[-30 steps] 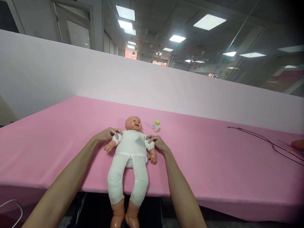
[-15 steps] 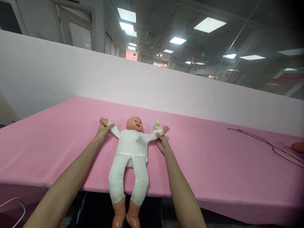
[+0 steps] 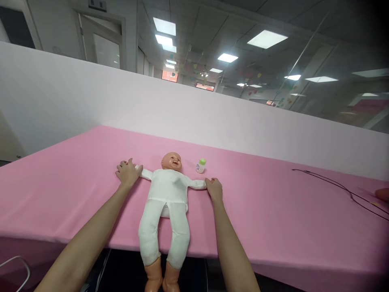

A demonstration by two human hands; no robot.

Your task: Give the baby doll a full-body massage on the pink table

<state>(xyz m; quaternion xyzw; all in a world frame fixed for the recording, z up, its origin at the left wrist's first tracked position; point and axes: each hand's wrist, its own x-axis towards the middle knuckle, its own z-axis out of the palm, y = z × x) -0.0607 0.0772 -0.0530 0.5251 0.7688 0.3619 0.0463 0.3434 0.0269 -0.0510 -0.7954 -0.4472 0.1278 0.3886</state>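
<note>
A baby doll (image 3: 168, 186) with a white cloth body lies face up on the pink table cover (image 3: 267, 215), its feet past the front edge. Its arms are stretched out to both sides. My left hand (image 3: 128, 173) is over the doll's hand on the left, fingers spread, touching the end of that arm. On the right, my right hand (image 3: 214, 188) is closed around the end of the doll's other arm and hides the doll's hand. A small bottle (image 3: 201, 166) with a green cap stands beside the doll's head.
Thin black cables (image 3: 331, 181) lie on the right of the table, near a brownish object (image 3: 382, 194) at the frame edge. A white partition (image 3: 182, 109) runs along the back. A white cable (image 3: 22, 261) curves at the lower left.
The doll's arms have come down and lie lower. My left hand has spread its fingers over the doll's hand. My right hand has moved out from the forearm to the arm's end.
</note>
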